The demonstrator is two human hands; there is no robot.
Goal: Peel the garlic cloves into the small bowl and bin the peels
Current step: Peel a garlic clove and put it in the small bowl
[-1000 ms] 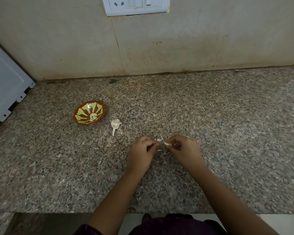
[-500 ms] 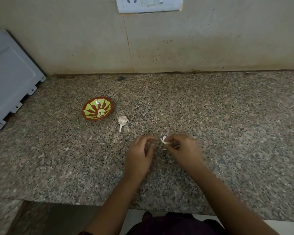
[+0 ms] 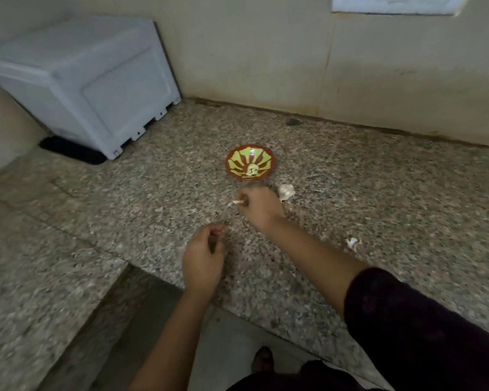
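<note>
The head-worn wide-angle camera looks forward and down, close over the granite counter (image 3: 378, 193).

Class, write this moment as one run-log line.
right hand: pinches pale garlic piece near bowl | left hand: curled, contents unclear | garlic bulb: near bowl | peel scrap: on counter

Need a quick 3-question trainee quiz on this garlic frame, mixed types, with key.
1. True or false: the small bowl is empty.
2. The right hand pinches: A a spoon, B a pale garlic piece, C nothing.
3. What pale thing lies on the counter just right of that hand?
Key: 1 false, cloves lie in it; 2 B; 3 the garlic bulb.
</note>
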